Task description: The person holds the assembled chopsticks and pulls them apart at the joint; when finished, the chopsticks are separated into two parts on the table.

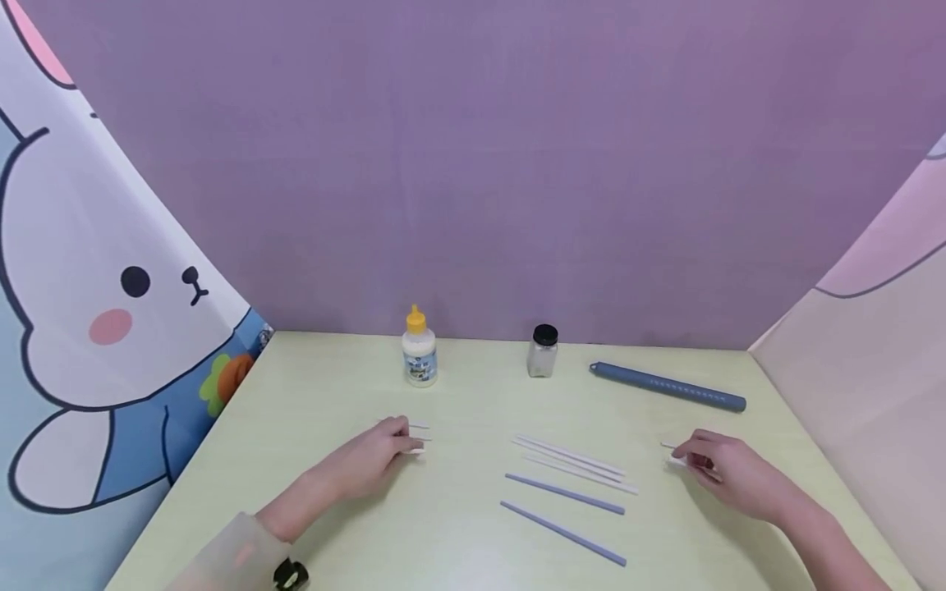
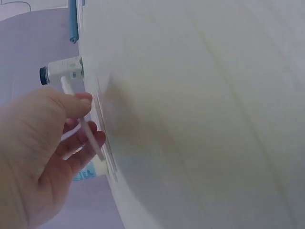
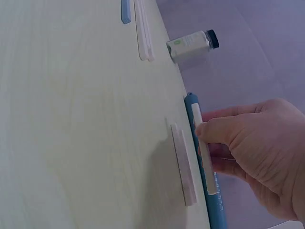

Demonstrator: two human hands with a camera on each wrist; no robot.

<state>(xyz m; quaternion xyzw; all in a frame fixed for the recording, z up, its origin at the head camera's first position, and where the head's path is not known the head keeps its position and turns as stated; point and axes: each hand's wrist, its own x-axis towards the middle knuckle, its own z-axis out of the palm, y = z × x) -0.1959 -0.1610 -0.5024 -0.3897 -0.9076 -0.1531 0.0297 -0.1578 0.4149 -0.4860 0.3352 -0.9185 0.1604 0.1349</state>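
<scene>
In the left wrist view, my left hand [image 2: 35,143] pinches a short white stick [image 2: 93,140] between thumb and fingers, above the table. More thin white sticks [image 1: 419,426] lie beside that hand [image 1: 369,460] in the head view. On the right, my right hand [image 1: 746,480] grips a flat, pale stick [image 3: 207,162], seen clearly in the right wrist view. Two similar pale sticks [image 3: 185,167] lie on the table just below it. Between the hands lie several long white sticks [image 1: 572,457] and two blue-lilac sticks [image 1: 565,494], all slanting down to the right.
Toward the back of the pale table [image 1: 325,386] stand a glue bottle [image 1: 420,357] with a yellow cap and a small clear jar [image 1: 543,359] with a black lid. A dark blue rod [image 1: 668,387] lies at the back right. A purple backdrop [image 1: 473,172] rises behind.
</scene>
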